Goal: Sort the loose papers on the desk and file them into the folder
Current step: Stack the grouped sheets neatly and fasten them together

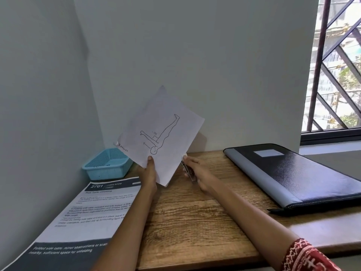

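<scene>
My left hand (148,174) holds up a small stack of white papers (160,133) above the desk, thumb on the front sheet, which bears a line drawing of a lying figure. My right hand (197,173) grips a small metal stapler-like tool (188,172) at the papers' lower right corner. A closed black and grey folder (293,173) lies flat on the desk to the right. A large printed sheet (88,218) headed "2701 Living Room" lies on the desk's left side, partly under my left forearm.
A light blue plastic basket (107,165) stands in the back left corner against the wall. The wooden desk (195,222) runs between the walls; a barred window (336,65) is at the right above a sill.
</scene>
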Demonstrator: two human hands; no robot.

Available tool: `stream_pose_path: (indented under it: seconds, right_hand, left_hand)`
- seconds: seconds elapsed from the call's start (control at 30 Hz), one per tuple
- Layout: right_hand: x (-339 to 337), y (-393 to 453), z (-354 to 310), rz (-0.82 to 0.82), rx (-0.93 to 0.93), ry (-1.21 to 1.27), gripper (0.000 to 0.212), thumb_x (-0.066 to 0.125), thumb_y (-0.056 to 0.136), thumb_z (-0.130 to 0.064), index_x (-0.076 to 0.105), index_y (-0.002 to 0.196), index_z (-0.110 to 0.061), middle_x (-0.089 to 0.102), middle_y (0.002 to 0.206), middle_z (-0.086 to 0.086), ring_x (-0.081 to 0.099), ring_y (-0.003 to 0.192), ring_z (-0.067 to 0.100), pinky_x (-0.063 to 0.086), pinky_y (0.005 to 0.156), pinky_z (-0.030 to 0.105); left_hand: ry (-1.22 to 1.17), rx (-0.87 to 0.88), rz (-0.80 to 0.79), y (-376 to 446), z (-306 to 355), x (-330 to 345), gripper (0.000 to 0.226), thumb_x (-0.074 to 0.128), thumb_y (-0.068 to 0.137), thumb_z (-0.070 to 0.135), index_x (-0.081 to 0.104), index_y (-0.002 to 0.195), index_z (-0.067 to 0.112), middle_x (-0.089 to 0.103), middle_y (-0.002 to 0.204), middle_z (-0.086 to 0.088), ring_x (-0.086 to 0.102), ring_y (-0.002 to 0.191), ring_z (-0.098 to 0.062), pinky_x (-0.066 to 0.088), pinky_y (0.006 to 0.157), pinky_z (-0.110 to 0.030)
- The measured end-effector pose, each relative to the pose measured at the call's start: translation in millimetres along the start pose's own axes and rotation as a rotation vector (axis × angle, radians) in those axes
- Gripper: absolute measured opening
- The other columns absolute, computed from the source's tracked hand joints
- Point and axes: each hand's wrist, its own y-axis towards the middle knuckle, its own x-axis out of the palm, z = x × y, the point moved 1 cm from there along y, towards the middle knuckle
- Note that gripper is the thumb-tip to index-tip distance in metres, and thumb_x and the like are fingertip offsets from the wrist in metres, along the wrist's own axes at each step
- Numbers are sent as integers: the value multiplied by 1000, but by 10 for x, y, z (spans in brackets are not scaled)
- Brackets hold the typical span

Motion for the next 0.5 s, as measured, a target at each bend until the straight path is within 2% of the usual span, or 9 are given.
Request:
stream_pose_path:
  seconds: [0.17, 0.37, 0.43, 0.5]
  right_hand:
    - [65, -60, 53, -145, 82, -107, 18, 68, 86, -26, 65, 91, -9, 63, 80, 4, 60, 70, 11, 54, 56, 20]
    - [184, -147, 89, -290, 153, -134, 14, 64, 90, -23, 65, 90, -8, 64, 75, 2, 61, 60, 6, 53, 57, 18]
    - [195, -144, 90, -288, 150, -125, 11, 65, 89, -20, 65, 88, -8, 63, 76, 1, 60, 63, 6, 54, 58, 18]
    - [196, -145, 90, -285, 147, -117, 10, 66, 88, -17, 64, 83, -9, 62, 76, 2, 60, 63, 7, 53, 57, 18]
  left_hand:
    - [62, 6, -34, -51, -18, 24, 44, 51, 96, 19, 39, 135, 2, 49, 135, -16, 48, 122, -30, 37, 88, -26]
    - [-28, -86, 29, -63, 31, 32, 46, 51, 96, 24, 39, 135, 3, 50, 131, -12, 49, 120, -29, 39, 84, -27]
    - [-83, -127, 39, -22, 20, 26, 47, 53, 95, 25, 39, 136, 5, 50, 132, -10, 50, 119, -29, 42, 90, -31]
    - [-126, -163, 42, 31, -18, 29, 48, 55, 94, 26, 40, 135, 7, 52, 133, -11, 53, 117, -29, 45, 98, -40]
